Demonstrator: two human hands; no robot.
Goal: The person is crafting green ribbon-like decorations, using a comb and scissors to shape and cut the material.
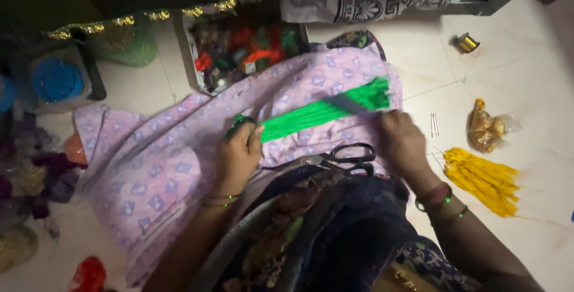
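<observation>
Two hands work one bundle of green threads (323, 111) that lies across the lilac patterned cloth (155, 166) over our lap. Our left hand (237, 156) is clenched around the bundle's near end, fingers wrapped tight. Our right hand (402, 142) sits at the far end; it is motion-blurred, so we cannot tell whether it grips the strands or just presses on them. Black-handled scissors (344, 157) rest on the cloth between both hands, just below the bundle. On the tiled floor (526, 65) to our right we see a yellow thread tassel (483, 179), a small clear bag of golden bits (485, 127) and a gold wire spool (467, 42) nearer the far edge. An open box of mixed coloured pieces (245, 50) stands beyond the cloth.
</observation>
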